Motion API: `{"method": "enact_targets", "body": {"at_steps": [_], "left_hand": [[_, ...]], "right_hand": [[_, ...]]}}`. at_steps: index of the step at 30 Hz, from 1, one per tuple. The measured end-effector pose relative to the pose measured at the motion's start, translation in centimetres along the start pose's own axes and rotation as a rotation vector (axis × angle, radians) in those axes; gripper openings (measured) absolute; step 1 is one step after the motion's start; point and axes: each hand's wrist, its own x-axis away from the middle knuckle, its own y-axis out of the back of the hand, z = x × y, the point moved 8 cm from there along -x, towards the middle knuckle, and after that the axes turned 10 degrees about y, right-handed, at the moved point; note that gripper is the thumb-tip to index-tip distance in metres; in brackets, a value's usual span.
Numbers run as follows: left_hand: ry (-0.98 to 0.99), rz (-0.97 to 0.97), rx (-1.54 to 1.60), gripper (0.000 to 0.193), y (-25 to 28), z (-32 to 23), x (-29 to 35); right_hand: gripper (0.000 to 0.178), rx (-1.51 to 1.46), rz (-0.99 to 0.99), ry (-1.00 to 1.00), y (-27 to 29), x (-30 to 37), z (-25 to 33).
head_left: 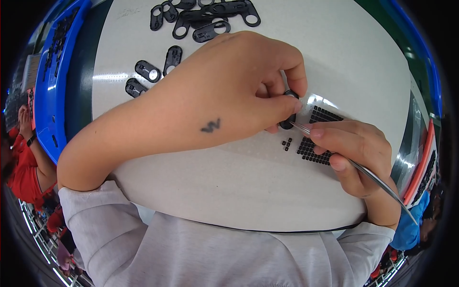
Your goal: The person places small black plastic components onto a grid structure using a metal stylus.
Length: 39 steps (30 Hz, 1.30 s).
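Between the thumb and fingers of my left hand (260, 79) is a small black oval plastic part (288, 123), held just above the pale tabletop. Most of its upper half hides behind the thumb and fingertip. My right hand (356, 148) grips slim metal tweezers (375, 179) like a pen, and their tip meets the lower end of the oval part. Whether the tip carries a tiny piece cannot be made out. Under and beside my right hand lies a clear sheet with rows of tiny black square pads (311, 147). Several loose pads (287, 143) sit left of it.
Several black oval parts (147, 71) lie left of my forearm, and a pile of longer black pieces (215, 19) is at the far edge. A blue tray (55, 91) stands along the left, a red bin (420, 162) at the right. Other people (31, 162) are beyond both sides.
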Motion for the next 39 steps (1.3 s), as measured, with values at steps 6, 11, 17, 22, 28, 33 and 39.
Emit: {"method": "enact_targets", "body": {"at_steps": [6, 11, 17, 22, 28, 33, 39], "left_hand": [[0.0, -0.006, -0.009, 0.011, 0.0, 0.0, 0.1], [0.014, -0.012, 0.004, 0.015, 0.2, 0.1, 0.1], [-0.126, 0.046, -0.06, 0.016, 0.4, -0.5, 0.7], [-0.058, 0.163, 0.051, 0.023, 0.0, -0.1, 0.8], [-0.21, -0.383, -0.143, 0.019, 7.6, -3.5, -0.4], [-0.188, -0.626, -0.402, 0.025, 19.1, -3.6, -5.5], [-0.283, -0.977, -0.889, 0.03, 18.2, -3.9, -3.5]], "right_hand": [[0.022, 0.087, 0.025, 0.081, -0.3, -0.2, 0.6], [0.022, 0.114, 0.037, 0.086, -0.3, -0.4, 0.8], [0.02, 0.045, 0.017, 0.058, -0.1, -0.8, 0.2], [0.016, -0.26, -0.17, -0.164, 1.5, 0.4, -1.5], [0.018, -0.264, -0.156, -0.21, 1.9, 1.1, -1.4], [0.018, -0.247, -0.04, -0.231, 0.9, 1.0, -0.9], [0.018, -0.28, -0.033, -0.274, 1.0, 0.9, -1.6]]}}
